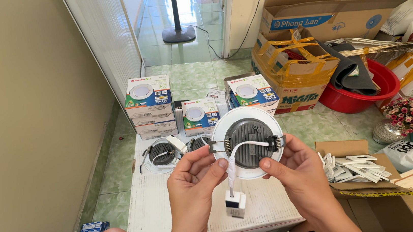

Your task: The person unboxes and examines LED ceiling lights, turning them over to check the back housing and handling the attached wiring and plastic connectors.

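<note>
— What's around you, biggest things first?

— A green tiled floor (197, 73) runs away from me to a fan stand (177, 31). On my right sit a large open cardboard box (339, 15), a taped box with yellow straps (291, 66) and a red basin (363, 97) with dark cloth draped over it. In front of my knees is a white carton (175, 211) that I use as a table. At its far edge stand small printed lamp boxes (148, 99), some stacked. Another round light (162, 154) lies back-up on the carton, to the left.

— And what are you holding?

— A round recessed downlight (248, 142), white rim, dark ribbed back turned toward me. I hold it up above the carton, between both hands, roughly at the middle of my view.

— How are your hands set?

— My left hand (193, 181) is curled, thumb and fingertips closed on the light's left edge, by the spring clip (216, 146) there. My right hand (296, 165) grips the right edge the same way, thumb on the back near the other clip (275, 142).

— Anything smaller?

— A white cable (232, 167) drops from the light's back, between my thumbs, to a small white connector block (235, 204) that hangs free just above the carton. To my right, an open brown box (373, 190) holds loose white plastic pieces (347, 165).
</note>
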